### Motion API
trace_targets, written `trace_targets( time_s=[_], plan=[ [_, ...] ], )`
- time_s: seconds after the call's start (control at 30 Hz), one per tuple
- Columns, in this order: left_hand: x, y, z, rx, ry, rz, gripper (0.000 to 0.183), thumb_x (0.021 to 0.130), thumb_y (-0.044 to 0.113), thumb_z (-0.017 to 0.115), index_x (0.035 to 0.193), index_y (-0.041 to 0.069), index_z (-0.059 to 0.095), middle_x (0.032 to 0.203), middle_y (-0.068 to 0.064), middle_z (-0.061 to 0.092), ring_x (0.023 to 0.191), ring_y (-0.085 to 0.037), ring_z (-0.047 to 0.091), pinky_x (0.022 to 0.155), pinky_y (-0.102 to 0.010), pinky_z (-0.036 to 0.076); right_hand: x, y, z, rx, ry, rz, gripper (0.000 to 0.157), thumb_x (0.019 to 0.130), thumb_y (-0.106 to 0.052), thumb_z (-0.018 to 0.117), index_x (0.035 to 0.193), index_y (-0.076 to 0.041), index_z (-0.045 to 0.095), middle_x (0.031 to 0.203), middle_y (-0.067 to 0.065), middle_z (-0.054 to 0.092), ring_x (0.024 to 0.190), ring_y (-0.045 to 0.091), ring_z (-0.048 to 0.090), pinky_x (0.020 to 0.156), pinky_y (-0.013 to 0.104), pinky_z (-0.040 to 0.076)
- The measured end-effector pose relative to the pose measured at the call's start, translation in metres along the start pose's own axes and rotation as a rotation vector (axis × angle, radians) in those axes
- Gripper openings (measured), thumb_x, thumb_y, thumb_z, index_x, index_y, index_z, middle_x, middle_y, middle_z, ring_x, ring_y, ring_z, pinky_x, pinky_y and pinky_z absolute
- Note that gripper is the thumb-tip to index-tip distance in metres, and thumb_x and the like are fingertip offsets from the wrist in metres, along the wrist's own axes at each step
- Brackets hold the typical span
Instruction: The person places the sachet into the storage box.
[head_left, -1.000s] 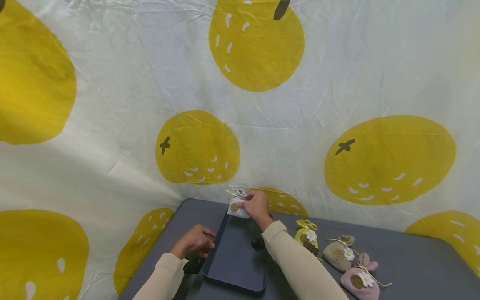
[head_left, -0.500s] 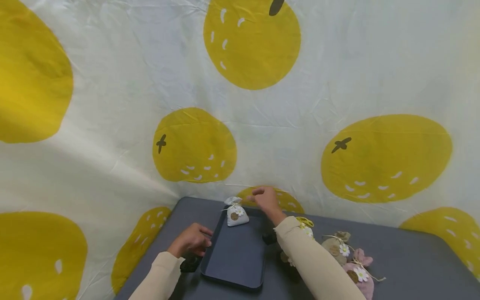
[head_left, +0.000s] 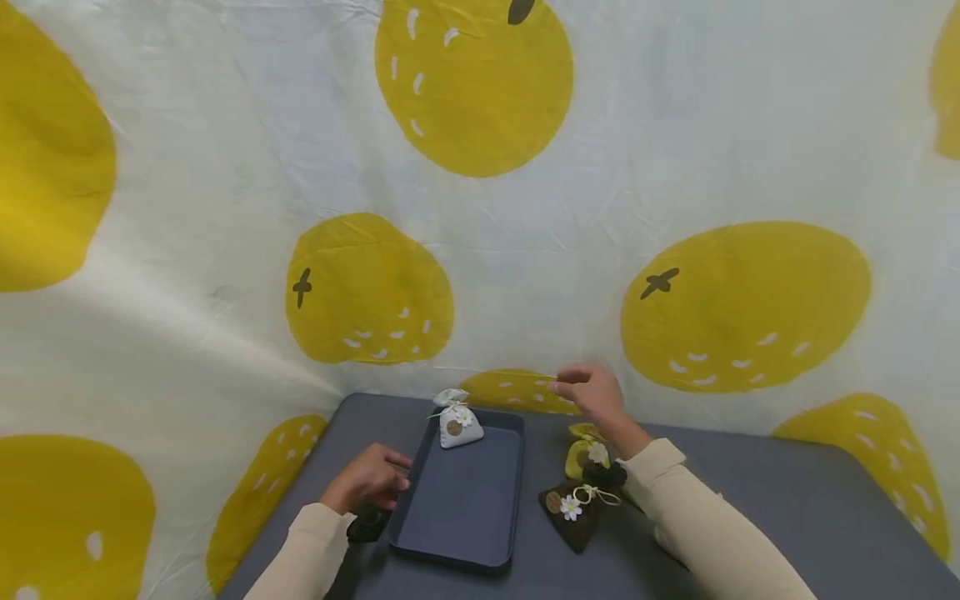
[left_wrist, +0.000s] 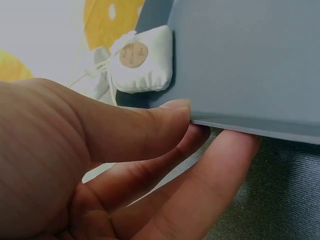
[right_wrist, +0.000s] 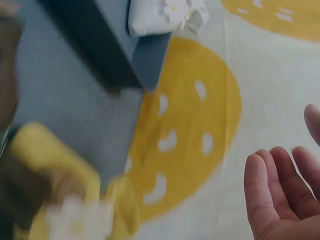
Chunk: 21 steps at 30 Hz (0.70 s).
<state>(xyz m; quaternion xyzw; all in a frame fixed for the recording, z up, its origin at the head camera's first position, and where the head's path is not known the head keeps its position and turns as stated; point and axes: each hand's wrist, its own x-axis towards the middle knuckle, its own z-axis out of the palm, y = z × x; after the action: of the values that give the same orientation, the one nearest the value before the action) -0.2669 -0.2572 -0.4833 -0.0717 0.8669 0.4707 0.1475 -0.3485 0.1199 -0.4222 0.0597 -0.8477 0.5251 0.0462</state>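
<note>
A dark grey-blue rectangular tray [head_left: 457, 508] lies on the table, and a white drawstring sachet [head_left: 461, 428] with a daisy and round tag sits in its far left corner. My left hand [head_left: 372, 477] pinches the tray's left rim; in the left wrist view the thumb [left_wrist: 150, 125] lies at the rim with fingers beneath. My right hand [head_left: 592, 393] is in the air right of the tray, holding nothing, its fingers [right_wrist: 260, 190] relaxed. Below it are a yellow sachet [head_left: 576, 460] and a dark brown sachet [head_left: 579, 527], both with white flowers.
The grey table [head_left: 780, 492] stretches to the right, partly behind the right sleeve [head_left: 712, 517], which hides other sachets. A white cloth with large yellow fruit prints [head_left: 540, 283] hangs right behind the table's far edge.
My right hand has let go of the white sachet, now lying in the tray, and moved right over the yellow sachet. The brown sachet has come into view. My left hand has stayed at the tray.
</note>
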Motion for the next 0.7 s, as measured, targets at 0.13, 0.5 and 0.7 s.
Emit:
trace_targets(
  time_s=[0.13, 0.5, 0.7],
  plan=[
    [0.001, 0.002, -0.003, 0.016, 0.006, 0.004, 0.039, 0.087, -0.009, 0.072, 0.126, -0.007, 0.070, 0.098, -0.018, 0.079, 0.076, -0.027, 0.076, 0.059, -0.040, 0.063, -0.013, 0.009, -0.033, -0.041, 0.024, 0.010, 0.039, 0.095, -0.024, 0.076, 0.125, 0.000, 0.072, 0.126, 0.021, 0.072, 0.112, 0.032, 0.069, 0.094, 0.045, 0.057],
    [0.004, -0.005, -0.009, 0.031, 0.007, -0.018, 0.038, 0.087, -0.009, 0.072, 0.126, -0.008, 0.070, 0.098, -0.017, 0.078, 0.074, -0.026, 0.075, 0.059, -0.039, 0.062, -0.082, 0.053, -0.112, -0.214, -0.005, 0.076, 0.053, 0.099, -0.043, 0.071, 0.133, -0.002, 0.068, 0.129, 0.019, 0.072, 0.107, 0.021, 0.069, 0.092, 0.048, 0.057],
    [0.004, -0.003, -0.012, 0.041, 0.008, -0.013, 0.039, 0.088, -0.009, 0.072, 0.127, -0.009, 0.069, 0.097, -0.015, 0.078, 0.076, -0.026, 0.075, 0.061, -0.038, 0.062, -0.114, 0.091, -0.142, -0.299, -0.009, 0.273, 0.062, 0.096, -0.046, 0.073, 0.129, 0.006, 0.068, 0.125, 0.026, 0.072, 0.112, 0.041, 0.067, 0.084, 0.049, 0.057]
  ],
)
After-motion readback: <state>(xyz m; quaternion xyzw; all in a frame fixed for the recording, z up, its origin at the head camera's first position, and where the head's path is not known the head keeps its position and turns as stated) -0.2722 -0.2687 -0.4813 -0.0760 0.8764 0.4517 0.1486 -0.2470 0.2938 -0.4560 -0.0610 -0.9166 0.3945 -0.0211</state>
